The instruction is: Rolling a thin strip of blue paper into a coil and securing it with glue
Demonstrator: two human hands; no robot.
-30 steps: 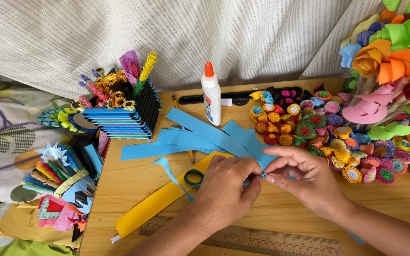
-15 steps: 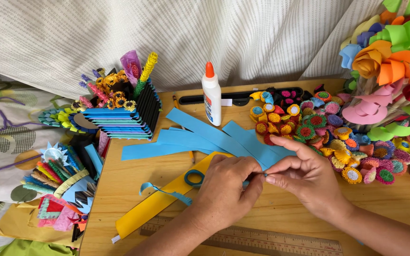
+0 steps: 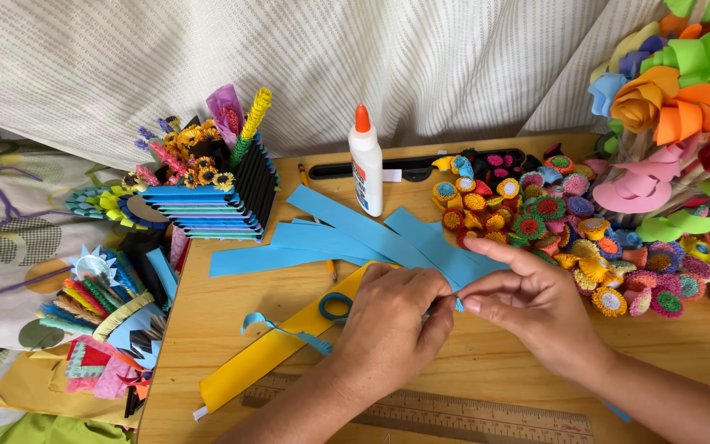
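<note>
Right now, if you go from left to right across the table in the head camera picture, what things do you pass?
Blue box of paper flowers → curly blue paper strip → glue bottle → left hand → right hand → pile of small colourful paper flowers → big paper flowers.

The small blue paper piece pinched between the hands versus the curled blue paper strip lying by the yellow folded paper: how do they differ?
The small blue paper piece is held off the wooden table, pinched by the left hand and right hand; the curled blue paper strip lies loose, touched by neither. Only a short tip of the held piece shows; the loose strip is long, narrow and wavy. Both look like the same blue paper.
</note>
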